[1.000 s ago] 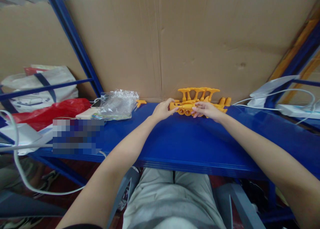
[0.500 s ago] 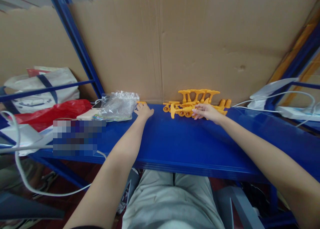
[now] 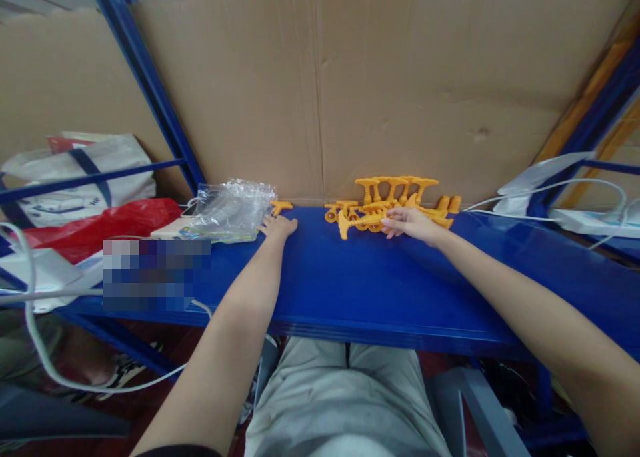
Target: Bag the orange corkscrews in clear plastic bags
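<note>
A cluster of yellow plastic parts [image 3: 395, 200] lies at the back of the blue shelf [image 3: 350, 277], against the cardboard wall. My right hand [image 3: 410, 222] rests on the front of that cluster, fingers touching the parts. My left hand [image 3: 277, 227] lies flat on the shelf, fingers apart, just in front of a single small yellow part [image 3: 280, 206] and beside a crumpled clear plastic bag [image 3: 230, 209]. It holds nothing.
A cardboard sheet [image 3: 350, 84] backs the shelf. A red bag [image 3: 95, 227] and a white tote [image 3: 80, 170] sit at the left with white cables [image 3: 35, 337]. A white power strip [image 3: 595, 222] and cables lie at the right. Blue rack posts [image 3: 150, 90] stand at the left.
My left hand left the yellow cluster and moved left to the lone yellow part near the plastic bag. My right hand stayed on the cluster.
</note>
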Available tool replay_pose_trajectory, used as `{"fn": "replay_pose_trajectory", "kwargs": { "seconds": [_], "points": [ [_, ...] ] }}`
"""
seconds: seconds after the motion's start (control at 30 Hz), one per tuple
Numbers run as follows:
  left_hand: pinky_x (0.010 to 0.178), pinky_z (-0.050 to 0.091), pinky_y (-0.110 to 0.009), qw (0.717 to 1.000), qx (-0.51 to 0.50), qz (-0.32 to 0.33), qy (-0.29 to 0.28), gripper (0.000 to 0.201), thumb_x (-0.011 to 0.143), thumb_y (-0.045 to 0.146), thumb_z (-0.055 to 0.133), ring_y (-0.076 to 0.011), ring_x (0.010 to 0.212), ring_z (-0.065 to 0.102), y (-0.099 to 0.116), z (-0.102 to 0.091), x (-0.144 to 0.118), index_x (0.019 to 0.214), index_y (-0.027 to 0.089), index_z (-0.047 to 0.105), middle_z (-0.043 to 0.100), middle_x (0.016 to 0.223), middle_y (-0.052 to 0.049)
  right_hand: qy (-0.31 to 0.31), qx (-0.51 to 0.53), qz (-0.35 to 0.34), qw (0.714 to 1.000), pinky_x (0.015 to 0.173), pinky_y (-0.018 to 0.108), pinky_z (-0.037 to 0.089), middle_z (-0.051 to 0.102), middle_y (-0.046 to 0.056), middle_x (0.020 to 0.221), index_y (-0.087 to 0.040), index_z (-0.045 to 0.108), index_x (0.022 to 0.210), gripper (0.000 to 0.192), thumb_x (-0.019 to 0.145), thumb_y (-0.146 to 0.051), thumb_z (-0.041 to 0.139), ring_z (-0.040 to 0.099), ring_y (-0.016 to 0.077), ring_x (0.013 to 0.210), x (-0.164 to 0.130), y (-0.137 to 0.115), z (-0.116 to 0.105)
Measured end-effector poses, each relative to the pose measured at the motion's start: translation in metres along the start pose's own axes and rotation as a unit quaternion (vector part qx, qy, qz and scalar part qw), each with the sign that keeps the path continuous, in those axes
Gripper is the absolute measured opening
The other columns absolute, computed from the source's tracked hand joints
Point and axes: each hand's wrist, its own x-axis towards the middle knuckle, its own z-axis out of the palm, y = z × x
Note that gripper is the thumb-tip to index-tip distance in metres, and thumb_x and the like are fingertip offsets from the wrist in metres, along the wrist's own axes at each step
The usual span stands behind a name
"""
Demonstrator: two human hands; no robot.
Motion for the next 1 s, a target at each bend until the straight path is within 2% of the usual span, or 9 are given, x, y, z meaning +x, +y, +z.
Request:
{"fn": "replay_pose_trajectory", "kwargs": {
  "seconds": [0.23,0.37,0.47,0.57,0.73,0.83,1.0],
  "points": [
    [0.11,0.024,-0.068,1.0,0.005,0.016,0.005,0.069,0.083,0.042,0.045,-0.0447,0.142,0.031,-0.001,-0.002,0.0,0.142,0.008,0.049,0.043,0.149,-0.026,0.005,-0.008,0.006,1.0,0.051,0.017,0.051,0.075,0.005,0.079,-0.016,0.062,0.102,0.013,0.09,-0.02,0.065,0.067,0.0092,0.056,-0.001,-0.003,0.002],
    [0.107,0.024,-0.071,0.999,0.012,0.036,0.025,0.062,0.084,0.04,0.045,-0.0454,0.139,0.035,0.0,0.0,-0.001,0.139,0.013,0.054,0.051,0.143,-0.025,0.0,-0.004,0.001,1.0,0.052,0.018,0.052,0.075,0.004,0.078,-0.017,0.063,0.098,0.01,0.09,-0.02,0.065,0.067,0.0099,0.057,0.0,-0.002,0.002],
    [0.11,0.021,-0.069,0.998,0.022,0.052,0.028,0.058,0.084,0.04,0.047,-0.0436,0.138,0.038,0.0,0.0,-0.001,0.137,0.018,0.056,0.053,0.142,-0.021,0.001,-0.008,0.002,1.0,0.056,0.021,0.054,0.075,0.006,0.081,-0.016,0.064,0.099,0.011,0.089,-0.021,0.066,0.068,0.0112,0.058,0.0,-0.001,0.001],
    [0.112,0.021,-0.065,0.996,0.039,0.077,0.017,0.052,0.086,0.04,0.047,-0.0406,0.138,0.04,0.002,-0.002,-0.002,0.134,0.024,0.058,0.05,0.145,-0.017,0.004,-0.011,0.008,1.0,0.058,0.022,0.054,0.075,0.006,0.082,-0.015,0.064,0.099,0.011,0.089,-0.019,0.065,0.068,0.0114,0.058,0.0,-0.003,0.002],
    [0.113,0.028,-0.057,0.994,0.055,0.094,0.001,0.05,0.088,0.038,0.045,-0.037,0.134,0.046,0.007,-0.006,-0.004,0.131,0.019,0.061,0.045,0.15,-0.018,0.004,-0.008,0.008,1.0,0.055,0.02,0.052,0.074,0.005,0.078,-0.016,0.063,0.095,0.006,0.089,-0.018,0.065,0.067,0.0104,0.056,-0.002,-0.004,0.003],
    [0.112,0.032,-0.054,0.993,0.044,0.108,-0.002,0.048,0.088,0.037,0.044,-0.0354,0.13,0.052,0.008,-0.005,-0.001,0.128,0.02,0.064,0.053,0.144,-0.017,-0.002,-0.01,0.0,1.0,0.057,0.021,0.053,0.075,0.004,0.078,-0.016,0.064,0.093,0.007,0.088,-0.02,0.067,0.067,0.0106,0.056,-0.001,-0.003,0.002],
    [0.099,0.047,-0.037,0.991,0.019,0.133,-0.004,0.047,0.085,0.035,0.047,-0.0309,0.12,0.061,0.011,-0.003,0.005,0.121,0.013,0.068,0.067,0.125,-0.018,-0.007,-0.007,-0.009,1.0,0.056,0.021,0.053,0.074,0.004,0.077,-0.016,0.064,0.093,0.012,0.087,-0.024,0.07,0.066,0.0104,0.056,0.002,0.002,0.001]
  ]
}}
